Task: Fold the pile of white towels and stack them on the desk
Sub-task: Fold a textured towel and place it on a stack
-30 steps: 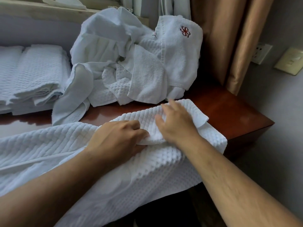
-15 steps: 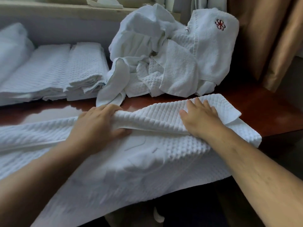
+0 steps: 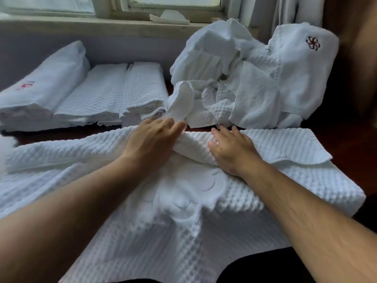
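Note:
A large white waffle-weave towel (image 3: 204,211) lies spread across the dark wooden desk (image 3: 350,139) and hangs over its near edge. Its far edge is folded back toward me in a long band. My left hand (image 3: 151,139) lies on that band with fingers stretched toward the far side. My right hand (image 3: 230,150) presses flat on the band just to the right. Behind them, a heap of unfolded white towels (image 3: 244,78) has one towel with a red flower emblem on top. Folded towels (image 3: 106,92) sit in stacks at the back left.
A window sill (image 3: 102,23) runs along the back with a crumpled tissue (image 3: 169,17) on it. Brown curtain (image 3: 357,58) hangs at the right. The desk's right edge lies just past the towel's corner.
My left hand has moved right along the folded band, close to my right hand, its fingers now straighter. The view has swung left, showing more of the folded stacks.

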`<move>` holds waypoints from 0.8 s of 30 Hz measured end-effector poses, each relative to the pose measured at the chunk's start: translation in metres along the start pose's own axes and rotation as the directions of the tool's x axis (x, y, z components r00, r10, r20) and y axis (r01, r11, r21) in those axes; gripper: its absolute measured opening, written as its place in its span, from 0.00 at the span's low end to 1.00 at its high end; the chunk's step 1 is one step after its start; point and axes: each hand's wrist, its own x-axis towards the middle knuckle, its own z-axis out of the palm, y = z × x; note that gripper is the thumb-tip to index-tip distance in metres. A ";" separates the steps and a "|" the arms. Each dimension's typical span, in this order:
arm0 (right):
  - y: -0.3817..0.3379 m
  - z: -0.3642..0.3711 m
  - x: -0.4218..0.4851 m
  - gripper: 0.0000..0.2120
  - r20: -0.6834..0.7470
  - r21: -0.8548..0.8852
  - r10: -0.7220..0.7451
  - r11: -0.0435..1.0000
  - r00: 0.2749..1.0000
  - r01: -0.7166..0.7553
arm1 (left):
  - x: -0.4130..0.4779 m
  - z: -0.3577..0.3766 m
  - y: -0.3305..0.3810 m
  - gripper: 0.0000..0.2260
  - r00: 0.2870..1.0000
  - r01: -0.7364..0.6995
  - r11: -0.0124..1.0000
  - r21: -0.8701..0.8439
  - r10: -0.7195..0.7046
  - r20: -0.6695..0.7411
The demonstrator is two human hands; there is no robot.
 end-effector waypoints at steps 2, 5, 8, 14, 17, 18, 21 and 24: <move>0.002 0.002 0.004 0.31 -0.005 -0.016 -0.003 1.000 1.000 0.003 | -0.014 -0.006 -0.016 0.15 0.997 0.068 0.997 0.034 -0.069 0.040; 0.000 0.001 0.002 0.29 -0.015 -0.009 -0.010 1.000 1.000 0.010 | -0.050 -0.014 -0.053 0.12 0.960 0.257 0.961 0.102 -0.266 0.086; -0.013 -0.007 -0.011 0.23 -0.213 -0.004 -0.131 0.991 0.968 0.133 | -0.086 -0.019 -0.079 0.17 0.890 0.441 0.893 0.085 -0.448 0.089; -0.114 -0.010 -0.023 0.40 -0.173 0.038 -0.465 0.878 0.868 0.477 | -0.101 -0.024 -0.079 0.09 0.948 0.314 0.942 0.119 -0.302 -0.103; -0.153 0.007 -0.011 0.44 -0.125 0.001 -0.400 0.915 0.908 0.403 | -0.096 -0.023 -0.085 0.06 0.965 0.237 0.954 0.182 -0.210 -0.158; -0.158 0.012 -0.007 0.42 -0.139 0.009 -0.357 0.932 0.924 0.361 | -0.094 -0.021 -0.090 0.06 0.968 0.220 0.955 0.198 -0.188 -0.167; -0.162 0.022 0.004 0.35 -0.231 0.030 -0.272 0.958 0.934 0.286 | -0.088 -0.017 -0.103 0.05 0.976 0.170 0.957 0.233 -0.131 -0.174; -0.165 0.025 0.011 0.30 -0.317 -0.018 -0.285 0.955 0.905 0.295 | -0.081 -0.017 -0.111 0.07 0.977 0.158 0.956 0.248 -0.115 -0.179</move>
